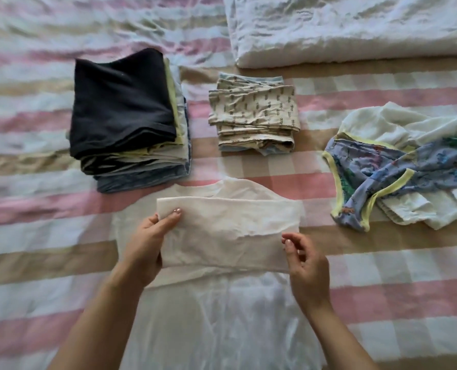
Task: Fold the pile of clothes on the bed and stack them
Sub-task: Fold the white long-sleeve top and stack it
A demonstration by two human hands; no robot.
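Now the left hand grips the left end of a folded-over band of the white shirt. Its fingers curl over the edge, with the fingertips lying on top of the cloth. The right hand is at the right end of the same band with its fingers loosely bent. I cannot tell whether it pinches the edge or only touches it. The shirt lies flat on the striped bed, in the near middle, and its lower part is cut off by the bottom edge. Beyond it to the left stands a tall stack with a dark piece on top; its lower layers are hard to tell apart. A small stack of printed cloth is just right of it. The unfolded pile lies at the right, partly out of view. A white duvet is at the far right. The left part of the bed is blurred.
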